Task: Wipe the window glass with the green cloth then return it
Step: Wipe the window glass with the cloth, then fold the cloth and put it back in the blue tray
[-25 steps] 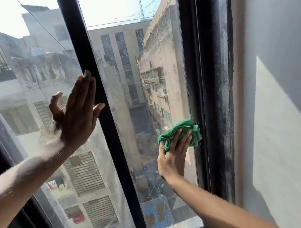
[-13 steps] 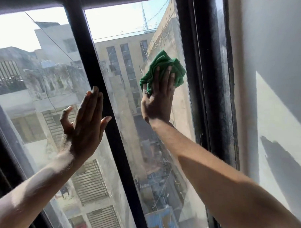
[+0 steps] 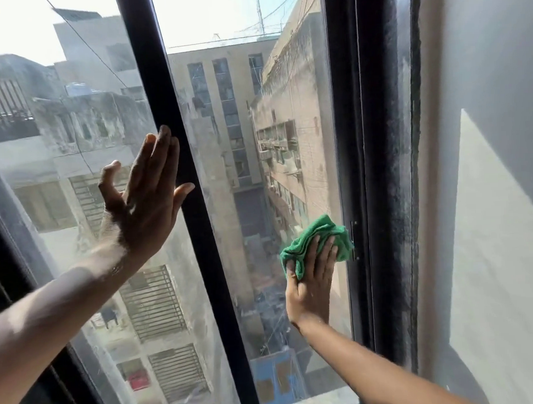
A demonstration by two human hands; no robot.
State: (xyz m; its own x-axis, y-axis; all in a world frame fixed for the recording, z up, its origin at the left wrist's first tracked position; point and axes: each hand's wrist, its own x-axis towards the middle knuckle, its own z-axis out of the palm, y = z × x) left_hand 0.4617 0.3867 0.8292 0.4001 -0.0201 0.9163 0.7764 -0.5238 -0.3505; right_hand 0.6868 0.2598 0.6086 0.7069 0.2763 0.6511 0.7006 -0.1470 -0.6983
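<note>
A bunched green cloth [image 3: 318, 240] is pressed flat against the right pane of the window glass [image 3: 258, 172], low down and close to the dark right frame. My right hand [image 3: 312, 283] holds the cloth under its palm and fingers, which cover the cloth's lower part. My left hand [image 3: 144, 195] rests open and flat against the left pane, fingers pointing up, beside the black centre bar [image 3: 179, 162].
The dark window frame [image 3: 376, 167] runs down the right side, with a pale wall [image 3: 485, 194] beyond it. A grey sill [image 3: 326, 396] shows at the bottom of the right pane. Buildings and a street lie far below outside.
My right hand has swept the green cloth down the right pane from near the top to low by the right frame. My left hand has stayed against the left pane.
</note>
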